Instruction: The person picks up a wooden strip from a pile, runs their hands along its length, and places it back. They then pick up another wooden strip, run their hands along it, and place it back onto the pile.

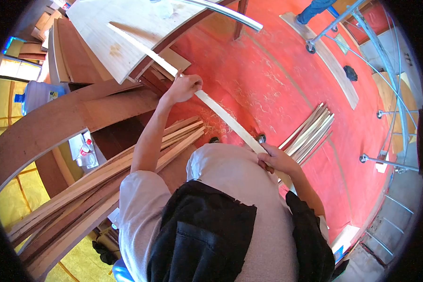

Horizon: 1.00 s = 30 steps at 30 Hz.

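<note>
A long, narrow, pale wooden strip (230,121) runs diagonally in front of my body. My left hand (185,88) is closed around it near the corner of the table. Beyond that hand, the strip's far end reaches over the pale tabletop (94,37). Close to my waist, my right hand (278,160) grips the same strip nearer its lower end, with fingers curled under it. Part of the near end is hidden by my hand and clothing.
Long timber pieces (103,176) lie at left, beside a curved brown panel (42,120) and a water jug (38,97). A bundle of strips (310,134) and shavings rest on the red floor (268,84). Wheeled scaffolding (397,89) stands right; a person's leg (312,10) shows beyond.
</note>
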Motion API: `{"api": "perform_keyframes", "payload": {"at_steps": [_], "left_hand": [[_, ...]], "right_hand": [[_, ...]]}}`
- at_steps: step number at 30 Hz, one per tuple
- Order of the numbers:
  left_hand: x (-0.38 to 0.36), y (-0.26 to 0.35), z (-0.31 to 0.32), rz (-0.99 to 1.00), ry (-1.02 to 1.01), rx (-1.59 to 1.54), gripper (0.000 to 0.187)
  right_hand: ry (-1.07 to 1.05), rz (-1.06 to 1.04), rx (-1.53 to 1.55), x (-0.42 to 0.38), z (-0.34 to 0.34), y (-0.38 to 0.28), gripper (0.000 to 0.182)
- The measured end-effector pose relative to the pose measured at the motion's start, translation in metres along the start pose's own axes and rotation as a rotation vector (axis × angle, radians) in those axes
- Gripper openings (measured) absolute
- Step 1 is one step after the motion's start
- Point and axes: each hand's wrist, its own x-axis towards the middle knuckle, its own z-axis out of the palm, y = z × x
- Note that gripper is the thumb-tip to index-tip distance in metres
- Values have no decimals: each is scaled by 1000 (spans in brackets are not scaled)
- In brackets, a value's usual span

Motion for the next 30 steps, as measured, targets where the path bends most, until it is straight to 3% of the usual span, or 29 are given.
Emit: {"api": "perform_keyframes", "payload": {"at_steps": [2,5,8,12,16,18,22,24,25,28,30], "left_hand": [[-2,-3,10,69,181,82,11],[5,6,2,-157,396,-331,20],[10,3,1,-141,408,-41,27],[7,13,5,262,105,-53,18],[1,21,10,301,0,-51,11],[2,24,9,213,55,-116,10],[2,27,12,137,211,-157,8],[2,16,21,-109,455,-204,7],[1,15,14,-66,699,-283,4],[3,-37,20,-398,1274,-299,34],[13,-21,12,-690,1199,-1476,58]], "right_hand": [[-14,-3,8,1,-1,6,23],[29,21,-3,-8,11,-9,25],[21,44,-23,-8,8,-9,26],[21,16,5,-9,4,-2,35],[-11,-8,79,-10,1,-9,25],[7,-23,71,-9,1,-14,16],[-1,-48,117,-7,-2,-11,14],[-7,-45,105,-11,-5,-15,17],[-6,-35,103,-16,-5,-19,19],[1,-31,97,-26,-10,-26,26],[4,-46,106,-31,-16,-13,28]]}}
